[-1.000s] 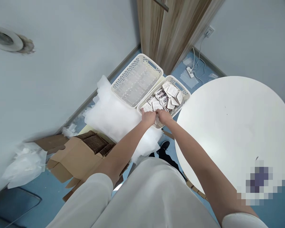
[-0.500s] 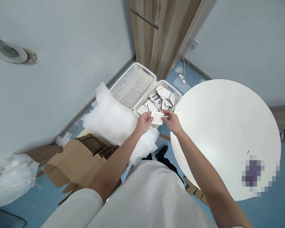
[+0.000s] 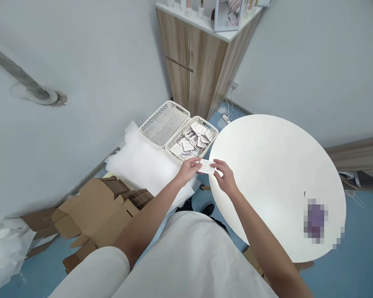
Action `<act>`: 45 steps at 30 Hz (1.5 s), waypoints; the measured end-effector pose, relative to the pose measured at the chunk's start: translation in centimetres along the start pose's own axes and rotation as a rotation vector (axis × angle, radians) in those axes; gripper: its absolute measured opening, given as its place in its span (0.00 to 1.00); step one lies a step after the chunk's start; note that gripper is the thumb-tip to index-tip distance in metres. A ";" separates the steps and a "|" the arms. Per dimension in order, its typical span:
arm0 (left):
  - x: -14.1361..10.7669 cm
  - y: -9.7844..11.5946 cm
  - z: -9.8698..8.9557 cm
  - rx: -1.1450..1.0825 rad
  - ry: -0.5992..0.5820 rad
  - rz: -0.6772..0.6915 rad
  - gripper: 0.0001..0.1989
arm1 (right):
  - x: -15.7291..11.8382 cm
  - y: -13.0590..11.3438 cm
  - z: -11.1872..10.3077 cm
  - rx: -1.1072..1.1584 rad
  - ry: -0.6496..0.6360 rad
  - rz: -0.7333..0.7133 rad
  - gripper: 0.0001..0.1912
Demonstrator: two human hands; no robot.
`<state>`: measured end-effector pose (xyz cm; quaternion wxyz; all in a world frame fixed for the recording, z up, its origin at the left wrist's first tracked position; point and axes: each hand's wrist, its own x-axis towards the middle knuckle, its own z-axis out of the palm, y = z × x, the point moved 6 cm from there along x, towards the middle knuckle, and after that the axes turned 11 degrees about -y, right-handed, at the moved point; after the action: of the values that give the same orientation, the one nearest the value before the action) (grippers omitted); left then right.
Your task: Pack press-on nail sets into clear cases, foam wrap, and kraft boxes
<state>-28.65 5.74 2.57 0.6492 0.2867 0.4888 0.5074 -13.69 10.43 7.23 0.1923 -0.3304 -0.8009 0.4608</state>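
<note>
Where the wall (image 3: 96, 74) slopes away on the left, cardboard (image 3: 93, 211) lies unfolded near the left forearm, and white sheets (image 3: 143, 161) spread beyond it towards two baskets. These sit side by side, close together: the left basket (image 3: 150, 139) holds clear plastic, the right basket (image 3: 208, 123) a loose heap of cards (image 3: 187, 145). Farther right, a strip of blue floor (image 3: 202, 197) opens between the sheets and the round table (image 3: 276, 165), whose curved edge runs below the right hand. The left hand (image 3: 188, 170) pinches a single card (image 3: 207, 166) by its left end; the right hand (image 3: 225, 174) has thumb and fingers parted, fingertips at the opposite end. Just in front of the right basket, the single card is white, round-cornered and lined with print too small to read.
</note>
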 end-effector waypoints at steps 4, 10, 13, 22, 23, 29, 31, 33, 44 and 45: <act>-1.7 -0.1 3.8 0.002 -0.046 -0.038 0.20 | -3.2 0.6 -2.1 0.154 0.075 0.104 0.10; -2.6 -1.0 9.4 0.251 -0.130 -0.004 0.13 | -8.5 1.9 -5.2 0.444 0.177 0.247 0.12; -2.7 -1.8 12.0 0.297 -0.166 0.019 0.13 | -10.8 2.4 -6.4 0.505 0.217 0.259 0.13; -3.9 -3.5 17.7 0.507 -0.275 0.046 0.12 | -17.0 4.0 -9.3 0.505 0.337 0.237 0.28; -4.1 -3.7 18.0 0.530 -0.281 0.051 0.12 | -17.8 4.2 -9.4 0.487 0.312 0.230 0.29; -5.5 -5.3 19.7 0.571 -0.317 0.039 0.12 | -22.5 5.4 -8.8 0.532 0.208 0.270 0.26; -6.1 -6.1 20.4 0.576 -0.368 0.004 0.12 | -23.9 5.5 -8.7 0.575 0.238 0.291 0.25; -6.7 -6.7 21.3 0.578 -0.440 -0.039 0.12 | -25.1 5.6 -8.6 0.593 0.284 0.316 0.23; -4.8 -6.5 23.1 0.495 -0.611 -0.055 0.22 | -26.6 6.8 -9.3 0.585 0.427 0.399 0.22; -4.5 -6.5 23.0 0.500 -0.623 -0.048 0.21 | -26.4 6.7 -9.3 0.572 0.434 0.409 0.22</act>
<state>-4.91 2.29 6.72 0.6883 0.5644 0.3835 0.2461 13.07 -0.14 5.98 0.3451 -0.5055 -0.4995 0.6131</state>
